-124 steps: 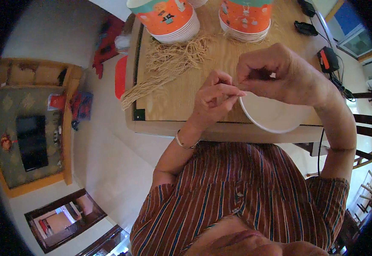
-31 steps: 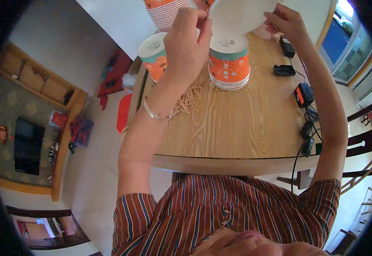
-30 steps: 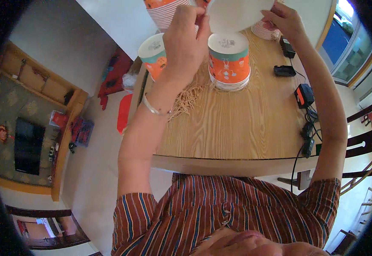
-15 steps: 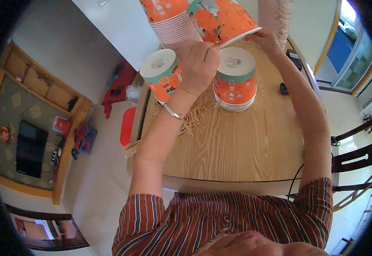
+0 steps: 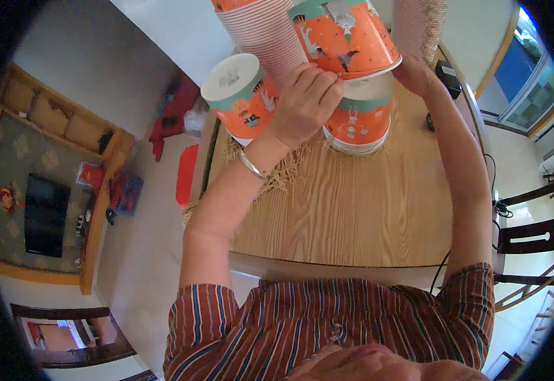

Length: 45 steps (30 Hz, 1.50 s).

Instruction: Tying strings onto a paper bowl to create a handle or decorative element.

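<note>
An orange paper bucket (image 5: 347,41) with a green band and grey printed figures is held tilted at the far side of the table. My left hand (image 5: 308,105) is closed at its lower left edge, fingers curled against the rim; whether a strand is also in those fingers is hidden. My right hand (image 5: 414,75) grips the rim on the other side, with its fingertips partly behind the bucket. Just below it, an upside-down paper bucket (image 5: 357,124) stands on the table. Another upside-down bucket (image 5: 242,101) stands left of my left hand.
A tall stack of nested paper buckets (image 5: 264,38) rises behind, and a second stack (image 5: 420,28) stands at the far right. Tan twine strands (image 5: 283,171) lie on the wooden table (image 5: 334,216) by the left bucket. Dark chairs (image 5: 534,236) stand to the right.
The held bucket has turned more upright and shifted right, now partly covering the bucket below. Both hands moved slightly with it. The thin strand seen at my left fingers no longer shows.
</note>
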Tool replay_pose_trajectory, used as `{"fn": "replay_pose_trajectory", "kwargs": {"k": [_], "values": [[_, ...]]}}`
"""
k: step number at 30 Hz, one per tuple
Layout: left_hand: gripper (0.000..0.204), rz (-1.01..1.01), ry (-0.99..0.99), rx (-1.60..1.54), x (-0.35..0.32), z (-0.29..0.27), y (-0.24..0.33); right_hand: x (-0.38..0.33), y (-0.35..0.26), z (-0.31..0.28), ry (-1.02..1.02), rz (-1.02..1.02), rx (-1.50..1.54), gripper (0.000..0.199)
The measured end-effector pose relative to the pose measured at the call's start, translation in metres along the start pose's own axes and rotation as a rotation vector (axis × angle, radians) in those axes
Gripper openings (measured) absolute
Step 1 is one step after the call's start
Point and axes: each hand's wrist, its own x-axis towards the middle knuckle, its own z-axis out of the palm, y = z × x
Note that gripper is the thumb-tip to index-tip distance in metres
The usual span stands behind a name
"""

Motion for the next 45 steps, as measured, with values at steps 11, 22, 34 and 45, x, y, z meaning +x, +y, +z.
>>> {"fn": "replay_pose_trajectory", "kwargs": {"k": [11,22,34,45], "values": [[0.02,0.01,-0.067,-0.084,-0.036,0.013,0.019,0.006,0.02,-0.019,-0.198,0.182,0.282,0.041],[0.021,-0.04,-0.114,-0.117,-0.076,0.012,0.035,-0.01,0.036,0.01,-0.017,0.22,0.182,0.038],[0.028,-0.064,-0.124,-0.178,-0.099,0.013,0.031,-0.025,0.029,0.043,0.158,0.18,0.15,0.042],[0.027,-0.035,-0.101,-0.176,-0.094,0.006,0.018,-0.045,0.025,0.045,0.222,0.185,0.269,0.033]]}}
